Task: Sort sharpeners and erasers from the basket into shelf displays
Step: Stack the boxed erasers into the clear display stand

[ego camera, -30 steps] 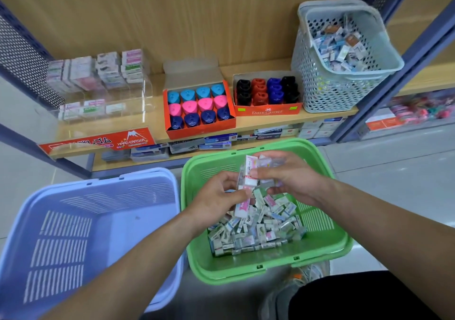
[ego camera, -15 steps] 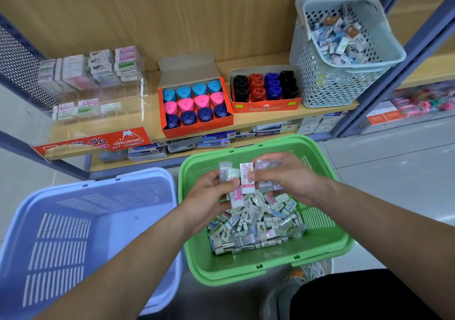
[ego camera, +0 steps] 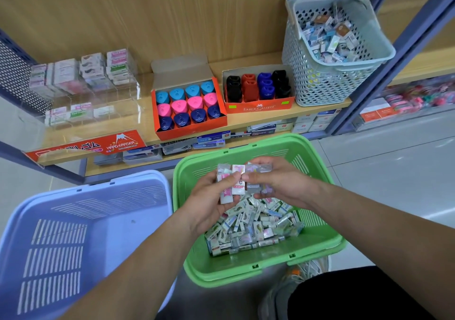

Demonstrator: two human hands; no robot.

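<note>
Both hands, left hand point(ego camera: 209, 201) and right hand point(ego camera: 278, 186), pinch wrapped erasers point(ego camera: 237, 183) at frame centre over the green basket point(ego camera: 246, 270); their labels are too blurred to read.

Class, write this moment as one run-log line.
left hand: grips row of erasers | right hand: grips same row | place: above green basket | clear shelf display: not yet reached

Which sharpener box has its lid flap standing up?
The left box, with blue and pink sharpeners; the Faber-Castell box beside it shows no raised flap.
</note>
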